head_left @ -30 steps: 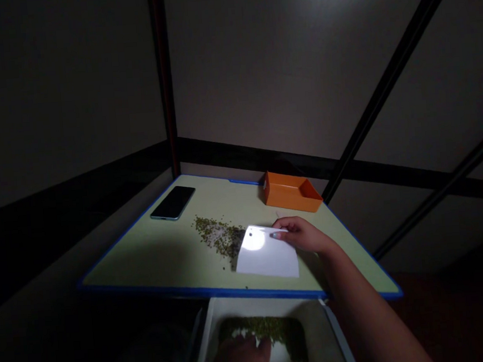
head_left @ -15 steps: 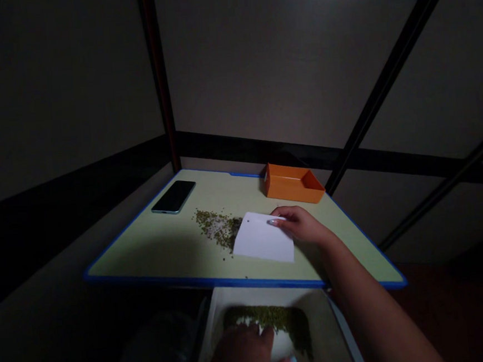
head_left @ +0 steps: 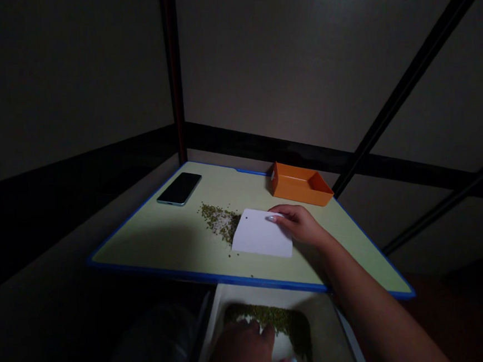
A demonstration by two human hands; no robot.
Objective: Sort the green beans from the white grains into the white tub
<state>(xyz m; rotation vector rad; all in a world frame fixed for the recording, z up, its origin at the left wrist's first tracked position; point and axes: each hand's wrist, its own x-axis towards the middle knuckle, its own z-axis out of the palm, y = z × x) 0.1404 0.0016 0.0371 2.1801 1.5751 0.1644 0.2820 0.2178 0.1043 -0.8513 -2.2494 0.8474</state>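
Observation:
My right hand [head_left: 300, 224] grips the far edge of a white plastic scraper card [head_left: 261, 234] that stands tilted on a pale green table [head_left: 166, 240]. The card's left edge touches a small heap of green beans [head_left: 220, 221]. Below the table's near edge my left hand [head_left: 243, 354] holds a white tray [head_left: 322, 331], fingers curled over its rim. More green beans [head_left: 277, 318] lie inside the tray.
A dark phone [head_left: 179, 188] lies at the table's far left. An orange box [head_left: 301, 183] stands open at the far right corner. The table has a blue rim [head_left: 148, 270]. Dark frame bars and a grey wall stand behind.
The view has shifted a little to the left and down. The card and my right hand stay against the bean heap; my left hand stays on the tray.

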